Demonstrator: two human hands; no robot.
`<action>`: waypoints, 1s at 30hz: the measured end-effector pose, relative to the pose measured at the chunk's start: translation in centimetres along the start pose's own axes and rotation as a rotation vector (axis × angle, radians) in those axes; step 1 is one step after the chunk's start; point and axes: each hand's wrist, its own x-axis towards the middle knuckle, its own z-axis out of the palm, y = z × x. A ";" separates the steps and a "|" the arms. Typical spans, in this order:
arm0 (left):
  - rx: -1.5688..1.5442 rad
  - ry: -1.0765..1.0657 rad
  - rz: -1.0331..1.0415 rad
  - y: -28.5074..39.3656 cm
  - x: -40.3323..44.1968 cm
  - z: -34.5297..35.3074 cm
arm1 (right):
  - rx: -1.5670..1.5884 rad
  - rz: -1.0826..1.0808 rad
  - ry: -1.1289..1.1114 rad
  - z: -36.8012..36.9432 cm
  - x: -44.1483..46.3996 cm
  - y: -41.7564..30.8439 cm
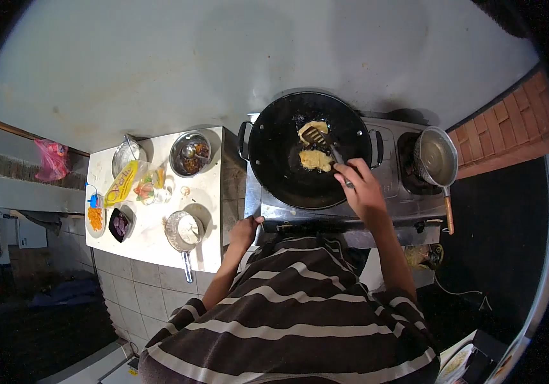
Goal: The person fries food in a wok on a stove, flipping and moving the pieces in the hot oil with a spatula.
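My right hand (360, 185) is wrapped round the handle of a slotted spatula (316, 136). Its dark slotted head is over a wide black wok (281, 173), touching or just above the upper of two yellow fried pieces. The upper fried piece (306, 130) is partly hidden by the spatula; the lower fried piece (315, 160) lies flat in bubbling oil. My left hand (244, 233) is closed near the front left corner of the stove (313, 216), below the wok's left handle. Whether it holds anything is hidden.
On the stove's right burner sits a saucepan (437, 160), its wooden handle toward me. The white table (153, 249) at left carries a pan of white flour (185, 230), a steel bowl (190, 154), a yellow packet (121, 184), a dark bowl (119, 224) and an orange-filled plate (95, 219).
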 end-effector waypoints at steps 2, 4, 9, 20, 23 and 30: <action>-0.006 -0.003 -0.019 -0.1 0.2 0.4 | 0.003 0.052 0.000 -0.7 -0.1 0.0; -0.017 -0.007 -0.014 0.0 0.0 0.2 | 0.095 0.101 0.050 -1.4 -0.1 0.2; 0.007 0.008 -0.012 -0.1 0.1 0.3 | 0.081 0.164 0.164 -3.1 -0.6 0.0; -0.001 0.046 0.007 -0.7 0.6 1.4 | 0.240 0.396 0.483 -2.1 -2.4 0.3; 0.004 0.029 -0.002 -0.5 0.3 1.3 | 0.438 0.522 0.605 -1.7 -2.8 1.0; 0.025 0.010 -0.027 0.2 0.1 0.4 | 0.680 0.613 0.627 -0.8 -3.4 1.3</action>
